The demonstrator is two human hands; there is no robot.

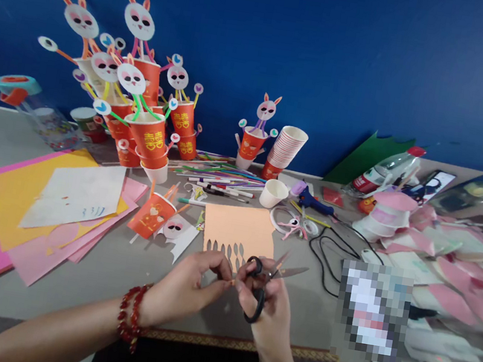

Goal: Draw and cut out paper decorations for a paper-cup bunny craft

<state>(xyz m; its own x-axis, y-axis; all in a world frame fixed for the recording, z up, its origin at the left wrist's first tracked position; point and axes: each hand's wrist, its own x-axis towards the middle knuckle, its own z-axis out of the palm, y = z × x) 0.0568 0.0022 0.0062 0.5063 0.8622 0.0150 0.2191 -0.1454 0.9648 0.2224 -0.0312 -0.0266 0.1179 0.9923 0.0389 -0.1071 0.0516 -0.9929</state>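
Note:
My left hand [202,282], with red beads at the wrist, is closed in a pinch on a tiny orange paper piece [233,282]. My right hand [269,311] grips black-handled scissors [258,294], their blades parted and pointing right. Its thumb and fingertip meet the left fingertips at the same piece, which is mostly hidden. Just beyond both hands lies an orange paper sheet [238,226] with a row of leaf-shaped cutouts along its near edge. To its left, a red paper cup [153,215] lies tilted beside a white paper rabbit face [174,229].
Several rabbit-topped cups [148,135] stand at the back left, near coloured paper sheets [1,222]. Behind the orange sheet are markers [226,189], a cup stack [286,151] and a white cup [274,193]. A blue glue gun [314,202] and black cable [325,255] lie right.

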